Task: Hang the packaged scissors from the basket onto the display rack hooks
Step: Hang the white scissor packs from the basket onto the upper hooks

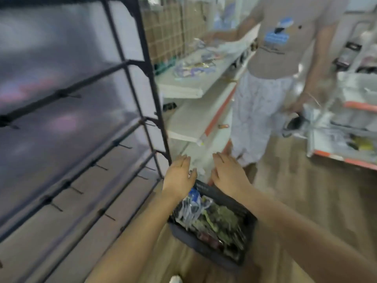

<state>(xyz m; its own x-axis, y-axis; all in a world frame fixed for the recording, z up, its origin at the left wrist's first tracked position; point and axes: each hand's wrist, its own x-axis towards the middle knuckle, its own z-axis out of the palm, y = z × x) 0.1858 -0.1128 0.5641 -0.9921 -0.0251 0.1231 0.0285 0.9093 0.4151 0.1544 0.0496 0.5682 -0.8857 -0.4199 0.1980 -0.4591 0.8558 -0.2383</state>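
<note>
A dark basket (206,249) stands on the floor below my arms, filled with several packaged scissors (212,217) in clear wrap. My left hand (179,176) and my right hand (228,172) both reach forward above the basket's far end, fingers straight, holding nothing. The black display rack (130,64) fills the left side; short hooks (102,167) stick out of its slanted bars and are bare. The frame is blurred by motion.
Another person (265,111) stands close ahead on the right, holding a dark item in one hand. White shelves (189,119) with orange edging run behind the rack, small packets on the top one. More shelving (346,139) stands at the right. The floor is wood.
</note>
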